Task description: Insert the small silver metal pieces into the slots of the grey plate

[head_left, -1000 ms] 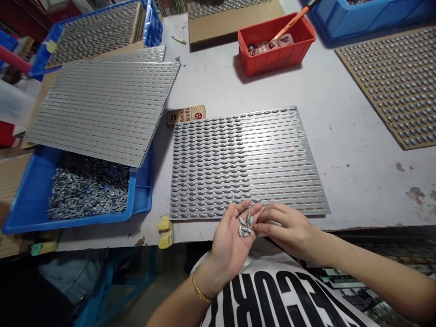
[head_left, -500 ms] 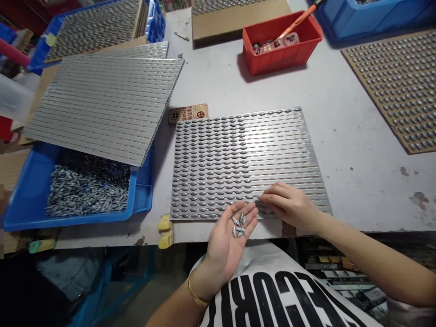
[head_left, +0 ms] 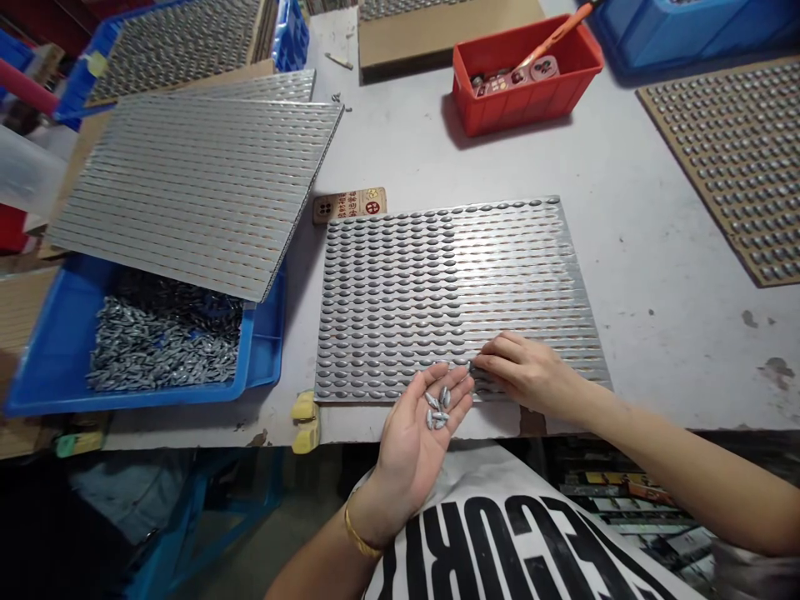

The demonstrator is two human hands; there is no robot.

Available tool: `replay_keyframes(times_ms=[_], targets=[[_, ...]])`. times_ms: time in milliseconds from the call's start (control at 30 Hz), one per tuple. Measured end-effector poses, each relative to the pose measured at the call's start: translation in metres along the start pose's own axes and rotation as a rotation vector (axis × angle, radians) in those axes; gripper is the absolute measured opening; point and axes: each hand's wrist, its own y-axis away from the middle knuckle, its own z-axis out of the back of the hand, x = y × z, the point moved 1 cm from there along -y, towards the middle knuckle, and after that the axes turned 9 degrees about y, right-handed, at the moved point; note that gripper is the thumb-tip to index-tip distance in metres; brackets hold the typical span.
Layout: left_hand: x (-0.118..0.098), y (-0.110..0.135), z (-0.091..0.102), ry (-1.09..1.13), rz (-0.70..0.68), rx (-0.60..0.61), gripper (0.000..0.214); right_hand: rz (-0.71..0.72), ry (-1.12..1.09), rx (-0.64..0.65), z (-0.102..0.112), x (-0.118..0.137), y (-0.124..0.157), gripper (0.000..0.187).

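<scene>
The left hand (head_left: 412,450) lies open with the palm up, a little cupped, and the fingers bend slightly so that a few small grey metal sinkers (head_left: 437,409) do not roll off; it is kept low, just at the near edge of the plate, perhaps so the pieces stay close to the work. The right hand (head_left: 531,375) has its fingers lightly curled, and the fingertips (head_left: 484,360) are on the lower rows of a ribbed metal plate (head_left: 584,292); I cannot tell if they pinch a piece. This plate lies flat on the counter (head_left: 675,333), and its long rows of oval hollows keep the sinkers apart in lines. Many hollows on its left part show grey pieces, but on the right part the glare makes this hard to tell. To the left, a second ribbed plate (head_left: 193,196) leans across a blue plastic bin (head_left: 62,350), which holds a loose heap of grey sinkers (head_left: 162,342), so the heap is within easy reach. Farther away stand a red plastic crate (head_left: 518,108) with an orange-handled tool (head_left: 556,29) and a brown board (head_left: 725,183) with rows of pieces, on the worn, stained counter.
</scene>
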Motion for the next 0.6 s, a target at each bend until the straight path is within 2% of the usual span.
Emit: replay_keyframes(times_ms=[100, 233, 367, 467, 600], targets=[[0.001, -0.001, -0.002, 0.000, 0.028, 0.023, 0.032, -0.032, -0.074, -0.039, 0.008, 0.006, -0.001, 0.023], [0.004, -0.004, -0.003, -0.006, 0.038, 0.057, 0.030, -0.013, -0.206, -0.107, 0.021, 0.030, -0.005, 0.024], [0.008, -0.003, -0.006, -0.022, 0.066, 0.093, 0.036, -0.049, -0.251, -0.099, 0.026, 0.051, -0.009, 0.018], [0.010, -0.002, -0.009, -0.009, 0.076, 0.129, 0.038, -0.065, -0.254, -0.069, 0.025, 0.051, -0.007, 0.018], [0.012, -0.001, -0.011, 0.025, 0.094, 0.140, 0.038, 0.018, -0.250, -0.059, 0.025, 0.046, 0.000, 0.019]])
